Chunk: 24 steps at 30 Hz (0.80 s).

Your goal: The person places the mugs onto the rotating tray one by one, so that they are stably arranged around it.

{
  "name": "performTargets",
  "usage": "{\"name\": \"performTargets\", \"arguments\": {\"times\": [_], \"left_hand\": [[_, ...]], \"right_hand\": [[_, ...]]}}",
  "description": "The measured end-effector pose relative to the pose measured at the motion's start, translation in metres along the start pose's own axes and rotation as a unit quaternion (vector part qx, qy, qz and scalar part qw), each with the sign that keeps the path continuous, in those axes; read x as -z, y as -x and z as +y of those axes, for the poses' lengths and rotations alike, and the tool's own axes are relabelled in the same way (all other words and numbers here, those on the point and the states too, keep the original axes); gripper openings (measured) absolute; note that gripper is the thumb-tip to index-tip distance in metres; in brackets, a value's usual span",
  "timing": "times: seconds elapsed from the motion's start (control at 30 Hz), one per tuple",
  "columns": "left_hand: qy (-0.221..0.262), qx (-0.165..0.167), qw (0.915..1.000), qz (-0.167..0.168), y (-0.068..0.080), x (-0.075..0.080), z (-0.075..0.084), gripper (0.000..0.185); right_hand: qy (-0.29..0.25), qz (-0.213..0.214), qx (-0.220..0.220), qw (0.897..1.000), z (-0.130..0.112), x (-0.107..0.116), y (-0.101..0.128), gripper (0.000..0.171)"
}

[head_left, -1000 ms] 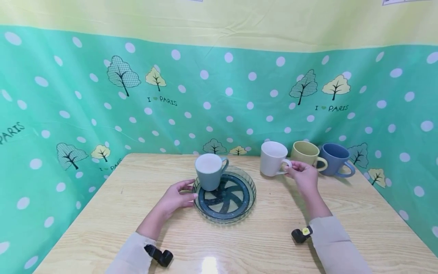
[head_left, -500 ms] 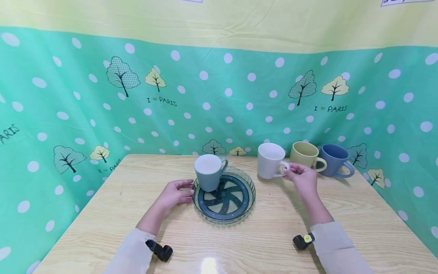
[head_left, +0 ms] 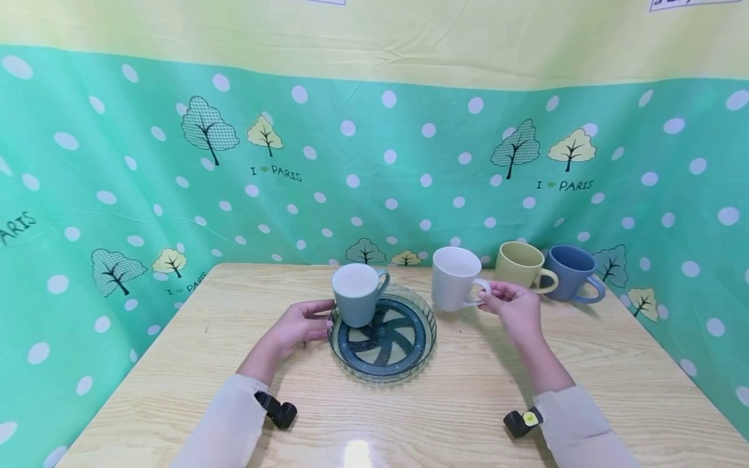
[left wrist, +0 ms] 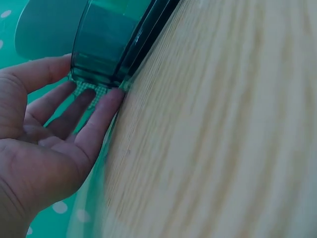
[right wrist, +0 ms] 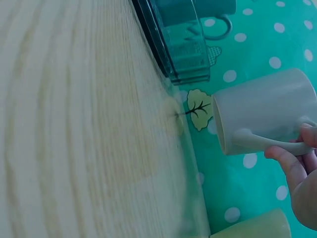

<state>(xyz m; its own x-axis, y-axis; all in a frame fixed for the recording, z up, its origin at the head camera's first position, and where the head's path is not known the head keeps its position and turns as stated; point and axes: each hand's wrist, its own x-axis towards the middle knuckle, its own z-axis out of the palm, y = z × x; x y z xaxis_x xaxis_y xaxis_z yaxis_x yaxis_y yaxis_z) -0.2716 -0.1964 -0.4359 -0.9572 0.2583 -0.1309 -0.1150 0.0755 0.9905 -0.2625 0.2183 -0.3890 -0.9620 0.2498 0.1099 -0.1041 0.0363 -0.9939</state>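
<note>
My right hand (head_left: 517,315) pinches the handle of a white mug (head_left: 450,286). In the right wrist view the mug's base (right wrist: 220,129) hangs a little off the tabletop, with thumb and fingers at the handle. Left of it sits a round, see-through greenish dish (head_left: 383,370) with a dark swirl-patterned base. A grey-blue mug (head_left: 355,302) stands upright inside the dish at its left, handle to the right. My left hand (head_left: 295,327) is at the dish's left side, its fingers spread and fingertips at the wall (left wrist: 99,57).
A yellow mug (head_left: 515,270) and a blue mug (head_left: 567,273) stand side by side at the back right of the wooden table (head_left: 445,403). A green dotted curtain (head_left: 328,195) rises behind the table and along both sides.
The white mug has moved left and slightly nearer in my right hand, away from the yellow mug and toward the dish. My left hand and the dish have stayed nearly in place.
</note>
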Motion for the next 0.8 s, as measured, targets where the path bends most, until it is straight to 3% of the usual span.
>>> {"name": "performTargets", "arguments": {"times": [0.3,0.8], "left_hand": [[0.017,0.010,0.9992,-0.034,-0.002,0.004,-0.004,0.064],[0.019,0.005,0.9993,-0.033,0.005,-0.001,-0.003,0.067]], "right_hand": [[-0.009,-0.015,0.012,1.000,-0.009,-0.003,0.009,0.032],[-0.026,-0.036,0.024,0.999,-0.018,-0.012,0.018,0.033]]}}
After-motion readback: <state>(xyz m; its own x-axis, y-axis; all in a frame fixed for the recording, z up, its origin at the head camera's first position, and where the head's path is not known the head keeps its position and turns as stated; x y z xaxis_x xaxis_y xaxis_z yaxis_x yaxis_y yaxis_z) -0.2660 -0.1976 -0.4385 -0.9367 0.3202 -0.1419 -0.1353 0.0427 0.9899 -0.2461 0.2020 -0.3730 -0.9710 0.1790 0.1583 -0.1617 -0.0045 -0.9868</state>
